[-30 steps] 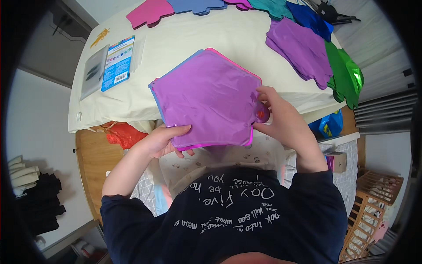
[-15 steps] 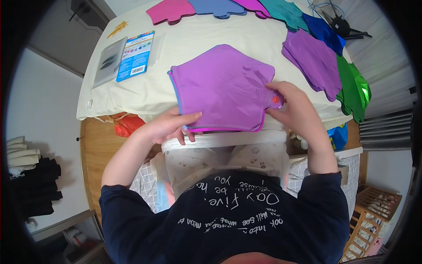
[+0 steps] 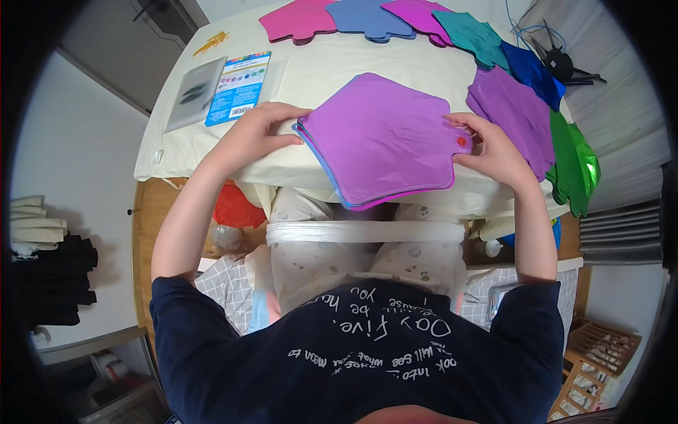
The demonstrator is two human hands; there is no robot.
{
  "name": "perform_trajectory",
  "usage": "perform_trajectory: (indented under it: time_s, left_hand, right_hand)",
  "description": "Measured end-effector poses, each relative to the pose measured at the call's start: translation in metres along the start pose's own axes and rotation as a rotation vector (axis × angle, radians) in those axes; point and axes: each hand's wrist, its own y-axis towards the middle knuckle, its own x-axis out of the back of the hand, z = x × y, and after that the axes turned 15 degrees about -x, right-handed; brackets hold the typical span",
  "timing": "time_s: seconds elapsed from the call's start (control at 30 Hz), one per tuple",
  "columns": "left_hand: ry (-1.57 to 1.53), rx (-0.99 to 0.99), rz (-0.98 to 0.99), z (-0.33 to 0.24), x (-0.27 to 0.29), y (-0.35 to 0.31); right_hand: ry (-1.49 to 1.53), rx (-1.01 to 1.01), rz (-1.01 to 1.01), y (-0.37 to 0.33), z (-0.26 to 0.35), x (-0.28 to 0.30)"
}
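Observation:
A stack of flat, uninflated foil balloons [image 3: 385,138] lies partly over the near edge of the table in front of me. A purple one is on top, and magenta and blue edges peek out beneath it. My left hand [image 3: 272,131] pinches the stack's left corner between thumb and fingers. On the other side, my right hand [image 3: 487,145] has its thumb and fingers closed around the short tab with a red spot, at the balloons' right end.
Flat balloons in pink [image 3: 298,21], blue [image 3: 371,18], magenta [image 3: 418,20], teal [image 3: 472,37], dark blue [image 3: 531,74], purple [image 3: 510,120] and green [image 3: 573,159] line the table's far and right sides. A blue printed card [image 3: 239,88], clear bag [image 3: 194,93] and yellow ribbon [image 3: 212,44] lie left.
My left hand has moved up from the stack's lower left edge to its left corner. The stack has turned a little and shifted right, with my right hand still at the tab.

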Motion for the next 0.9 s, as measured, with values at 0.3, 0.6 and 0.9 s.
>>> perform_trajectory:
  time_s: [0.3, 0.6, 0.9]
  left_hand:
    - [-0.133, 0.137, -0.059, 0.026, -0.002, 0.000]
    - [-0.106, 0.088, -0.041, 0.028, 0.003, 0.000]
    - [-0.193, 0.139, -0.062, 0.032, 0.008, -0.002]
  right_hand:
    - [0.076, -0.021, 0.013, 0.004, -0.010, -0.004]
    - [0.115, 0.120, -0.052, 0.004, -0.015, -0.010]
    - [0.088, 0.012, -0.018, 0.004, -0.012, -0.010]
